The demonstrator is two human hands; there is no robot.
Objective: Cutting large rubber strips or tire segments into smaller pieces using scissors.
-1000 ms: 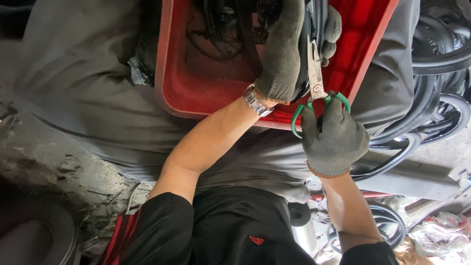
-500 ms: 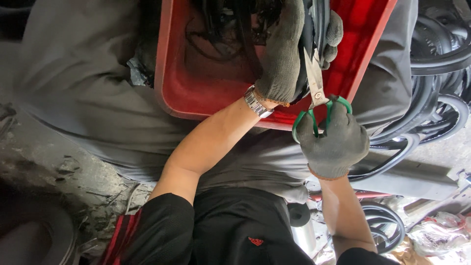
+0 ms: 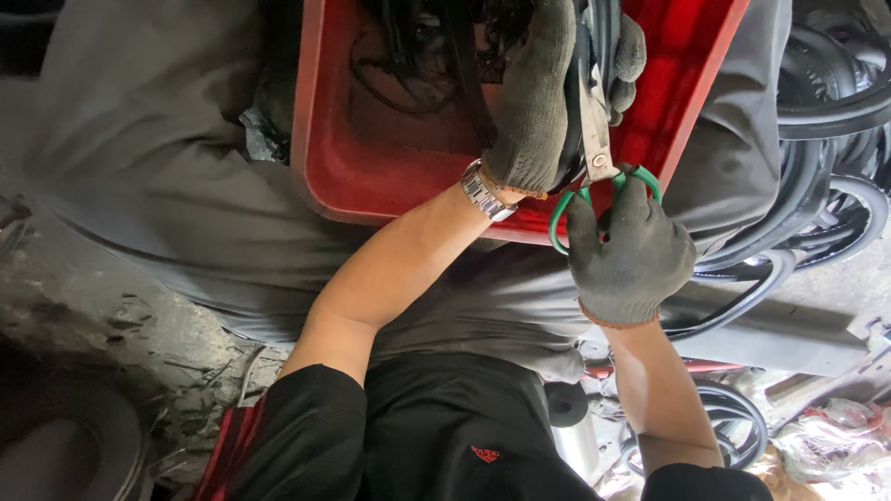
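Right hand (image 3: 631, 255) closed through green scissors (image 3: 599, 158) handles | left hand (image 3: 538, 93) clenched around black cable (image 3: 580, 83) over red tray (image 3: 371, 176)

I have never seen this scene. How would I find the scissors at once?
Start at the big red plastic tray across the top. At its lower right rim, two grey-gloved hands meet: the left hand grips black cables, the right hand below holds the scissors. Only they have bright green handle loops and pale metal blades.
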